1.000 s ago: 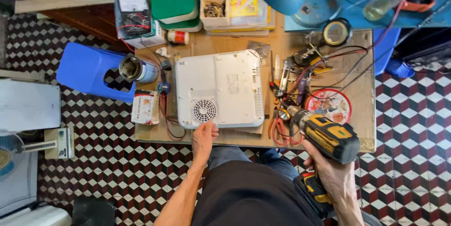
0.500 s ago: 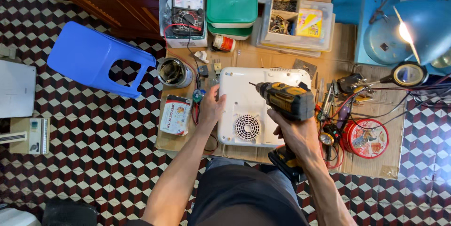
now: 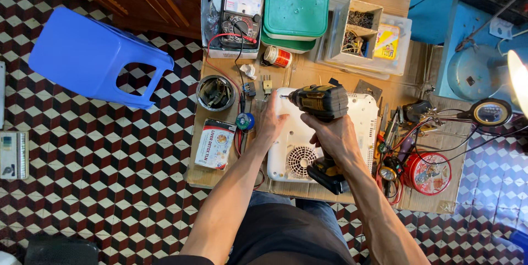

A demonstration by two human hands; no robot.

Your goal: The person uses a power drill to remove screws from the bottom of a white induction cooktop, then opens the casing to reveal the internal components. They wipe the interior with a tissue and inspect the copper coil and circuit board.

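Drill (image 3: pixel 322 102) gripped tight in right hand (image 3: pixel 333 141), bit at ten o'clock corner of white appliance (image 3: pixel 363 127); left hand (image 3: pixel 270 124) flat, steadying — a slip could gouge those fingers

Blue stool (image 3: pixel 82 56) — checkered floor (image 3: pixel 99 188).

Drill (image 3: pixel 319 101) now at white appliance's (image 3: pixel 363 112) far-left corner.

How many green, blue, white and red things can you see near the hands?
Green: 1, the lidded box
Blue: 2, the plastic stool and the small round reel
White: 1, the flat appliance under the left hand
Red: 1, the round tin
Black and yellow: 1, the cordless drill in the right hand
Total: 6
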